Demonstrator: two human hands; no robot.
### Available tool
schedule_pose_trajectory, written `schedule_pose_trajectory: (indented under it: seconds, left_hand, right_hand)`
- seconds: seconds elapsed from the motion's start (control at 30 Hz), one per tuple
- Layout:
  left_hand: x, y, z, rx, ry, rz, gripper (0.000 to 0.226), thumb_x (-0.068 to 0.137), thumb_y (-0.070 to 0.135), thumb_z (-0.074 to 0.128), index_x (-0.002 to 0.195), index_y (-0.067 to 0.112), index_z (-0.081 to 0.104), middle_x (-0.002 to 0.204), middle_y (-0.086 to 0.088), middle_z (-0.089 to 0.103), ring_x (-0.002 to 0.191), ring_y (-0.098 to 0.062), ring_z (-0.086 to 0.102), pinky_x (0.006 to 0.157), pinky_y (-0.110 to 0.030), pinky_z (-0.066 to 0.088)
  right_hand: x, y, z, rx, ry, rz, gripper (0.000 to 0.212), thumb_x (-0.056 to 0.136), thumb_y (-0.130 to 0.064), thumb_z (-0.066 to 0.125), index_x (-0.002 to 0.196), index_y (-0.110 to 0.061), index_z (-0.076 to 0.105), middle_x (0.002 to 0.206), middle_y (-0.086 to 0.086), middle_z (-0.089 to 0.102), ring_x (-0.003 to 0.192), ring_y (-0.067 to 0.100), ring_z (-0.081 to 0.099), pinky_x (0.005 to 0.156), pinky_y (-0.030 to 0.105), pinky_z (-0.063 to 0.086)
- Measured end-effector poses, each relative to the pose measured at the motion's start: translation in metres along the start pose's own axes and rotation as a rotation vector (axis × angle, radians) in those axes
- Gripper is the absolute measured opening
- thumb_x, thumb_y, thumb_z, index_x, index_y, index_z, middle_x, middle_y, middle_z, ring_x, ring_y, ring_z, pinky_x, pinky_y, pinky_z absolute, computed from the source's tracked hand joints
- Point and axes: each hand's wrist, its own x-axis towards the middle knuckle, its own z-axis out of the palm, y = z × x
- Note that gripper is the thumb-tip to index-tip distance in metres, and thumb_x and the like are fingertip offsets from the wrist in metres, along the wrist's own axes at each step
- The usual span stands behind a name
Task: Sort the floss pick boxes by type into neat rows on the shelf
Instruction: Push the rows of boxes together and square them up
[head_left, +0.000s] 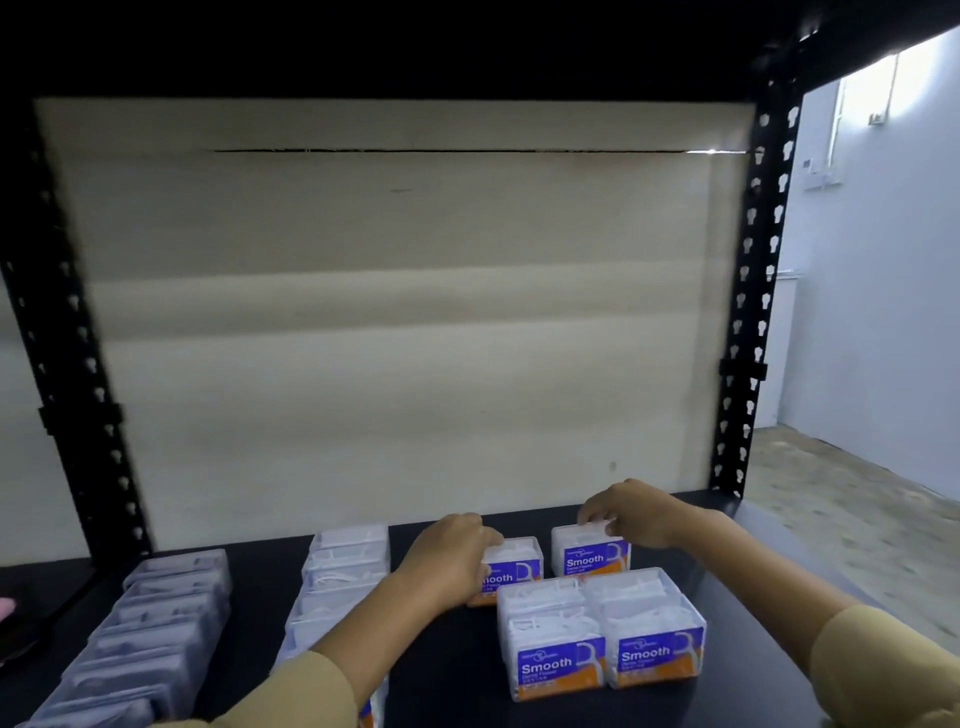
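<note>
On the black shelf (457, 665) stand clear floss pick boxes with blue and orange "Smooth" labels. My left hand (452, 561) grips one such box (511, 569) at the middle. My right hand (631, 514) grips the top of another Smooth box (592, 556) just to its right. Two more Smooth boxes stand side by side in front, one on the left (553, 639) and one on the right (652, 629). A row of clear boxes (340, 587) runs front to back left of my left arm. Farther left lies a row of greyer boxes (150, 634).
Black perforated uprights stand at the left (67, 364) and right (748, 312) of the shelf bay, with a pale cardboard back panel (395, 322) behind. Another black shelf board (415, 47) hangs overhead. Bare shelf surface lies right of the boxes.
</note>
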Motion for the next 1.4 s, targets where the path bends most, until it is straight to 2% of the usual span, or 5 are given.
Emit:
schedule_pose_trajectory:
  seconds: [0.63, 0.8, 0.93, 1.1, 1.4]
  left_hand:
    - [0.003, 0.031, -0.013, -0.089, -0.134, 0.038, 0.039, 0.09, 0.015, 0.046, 0.126, 0.022, 0.06, 0.134, 0.002, 0.057, 0.117, -0.016, 0.055, 0.099, -0.028, 0.046]
    - [-0.008, 0.041, -0.014, -0.013, -0.109, 0.047, 0.028, 0.093, 0.025, 0.039, 0.096, 0.018, 0.066, 0.111, -0.002, 0.065, 0.099, -0.021, 0.057, 0.079, -0.036, 0.046]
    - [-0.029, 0.061, -0.004, 0.073, -0.025, 0.097, 0.038, 0.096, 0.042, 0.036, 0.127, 0.022, 0.048, 0.128, -0.002, 0.052, 0.114, -0.021, 0.047, 0.089, -0.037, 0.042]
    - [-0.051, 0.072, 0.009, 0.068, -0.032, 0.097, 0.077, 0.088, 0.062, 0.04, 0.148, 0.022, 0.014, 0.156, -0.002, 0.019, 0.142, -0.022, 0.021, 0.115, -0.039, 0.019]
    - [-0.051, 0.077, 0.026, 0.14, -0.166, -0.023, 0.102, 0.08, 0.064, 0.054, 0.15, 0.022, -0.008, 0.158, -0.008, -0.019, 0.145, -0.032, -0.017, 0.117, -0.049, -0.005]
  right_hand:
    - [-0.036, 0.001, 0.001, -0.022, -0.033, -0.018, 0.038, 0.087, -0.001, 0.052, 0.117, -0.021, 0.063, 0.122, -0.002, 0.064, 0.109, 0.015, 0.059, 0.093, 0.029, 0.048]
    - [-0.045, -0.005, 0.003, -0.011, -0.033, 0.015, 0.035, 0.092, -0.01, 0.05, 0.123, -0.023, 0.059, 0.13, -0.003, 0.06, 0.117, 0.015, 0.054, 0.099, 0.029, 0.043]
    - [-0.065, -0.017, 0.015, -0.002, 0.092, -0.005, 0.044, 0.095, -0.041, 0.045, 0.137, -0.028, 0.045, 0.144, -0.007, 0.046, 0.132, 0.014, 0.042, 0.108, 0.03, 0.033]
    - [-0.104, -0.034, 0.025, -0.042, 0.032, -0.046, 0.105, 0.06, -0.085, 0.023, 0.148, -0.029, 0.017, 0.157, -0.006, 0.019, 0.143, 0.014, 0.02, 0.115, 0.032, 0.015]
    - [-0.108, -0.029, 0.045, -0.2, -0.044, -0.005, 0.116, 0.065, -0.082, 0.046, 0.147, -0.027, -0.013, 0.158, -0.003, -0.015, 0.145, 0.016, -0.014, 0.116, 0.039, -0.009]
